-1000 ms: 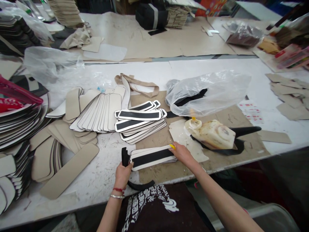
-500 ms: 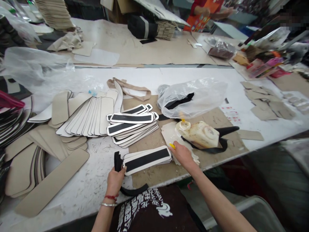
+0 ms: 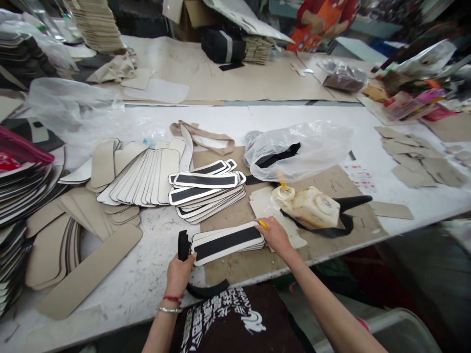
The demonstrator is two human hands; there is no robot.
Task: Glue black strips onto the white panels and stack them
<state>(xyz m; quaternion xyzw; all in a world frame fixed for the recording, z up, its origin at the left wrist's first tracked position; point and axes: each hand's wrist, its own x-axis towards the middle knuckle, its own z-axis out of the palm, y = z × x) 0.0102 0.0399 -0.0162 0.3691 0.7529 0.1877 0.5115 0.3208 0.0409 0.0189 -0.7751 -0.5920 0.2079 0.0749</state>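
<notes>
My left hand [image 3: 179, 274] is closed on a black strip [image 3: 183, 245], with its fingertips at the left end of a white panel [image 3: 228, 243] that has a black middle band. The strip's other end [image 3: 208, 290] curls over the table edge. That panel lies on a small stack of similar ones. At its right end, my right hand [image 3: 275, 236] is closed around a thin yellow stick [image 3: 262, 224], mostly hidden by the fingers. Beyond it, a stained cream plastic container [image 3: 312, 208] lies on its side, with something yellow at its round opening [image 3: 283, 192].
Behind lies a larger pile of black-banded panels [image 3: 208, 193]. Fanned beige pieces [image 3: 147, 176] and a long beige panel [image 3: 91, 272] are on the left. A clear plastic bag [image 3: 316, 147] holds black material. A person in an orange apron [image 3: 316, 24] stands across the table.
The view has shifted slightly, so things sit further right. My right hand has moved a little to the panel's right end; my left hand keeps its grip on the strip.
</notes>
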